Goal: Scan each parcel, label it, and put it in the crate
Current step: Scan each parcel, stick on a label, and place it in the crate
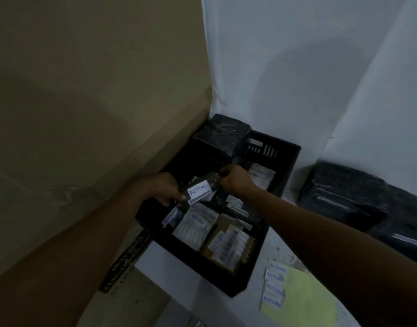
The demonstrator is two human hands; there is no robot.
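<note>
A small dark parcel [199, 188] with a white "RETURN" label hangs over the black plastic crate [285, 166]. My left hand [164, 187] grips its lower left end and my right hand [235, 179] grips its upper right end. Inside the crate lie several labelled parcels, among them a brown box [222, 244] marked "RETURN" and a pale packet [194, 226]. A large black-wrapped parcel [220, 138] stands in the crate's far corner.
A big cardboard box [89, 114] rises close on the left of the crate. A yellow-green sheet [306, 300] carrying several "RETURN" labels [273, 289] lies on the white surface at front right. Black-wrapped parcels [344, 192] sit to the right.
</note>
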